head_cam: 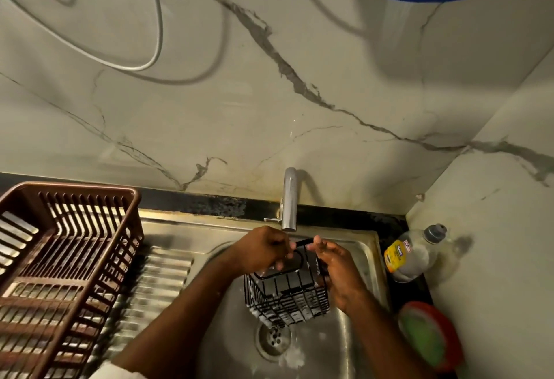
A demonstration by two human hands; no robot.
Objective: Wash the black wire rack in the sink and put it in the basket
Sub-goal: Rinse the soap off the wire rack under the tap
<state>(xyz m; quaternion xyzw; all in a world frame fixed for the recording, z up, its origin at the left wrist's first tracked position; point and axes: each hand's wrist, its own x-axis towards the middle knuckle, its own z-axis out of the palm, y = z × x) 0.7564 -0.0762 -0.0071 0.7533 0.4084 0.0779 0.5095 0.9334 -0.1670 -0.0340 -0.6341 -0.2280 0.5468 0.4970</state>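
The black wire rack point(287, 297), a small box of wire with soap foam on its bars, hangs over the steel sink point(326, 345) just below the tap point(289, 198). My left hand point(260, 248) grips its upper rim from the left, fingers curled round the wire. My right hand point(335, 267) holds the right side, with thumb and fingers on the top bar. The brown plastic basket point(72, 261) stands on the drainboard to the left, with nothing in it that I can see.
A clear dish-soap bottle point(415, 254) lies on the black counter at the sink's right edge. A red dish with a green scrub pad point(428, 336) sits below it. The drain point(274, 339) is under the rack. The marble wall rises behind, with cables hanging.
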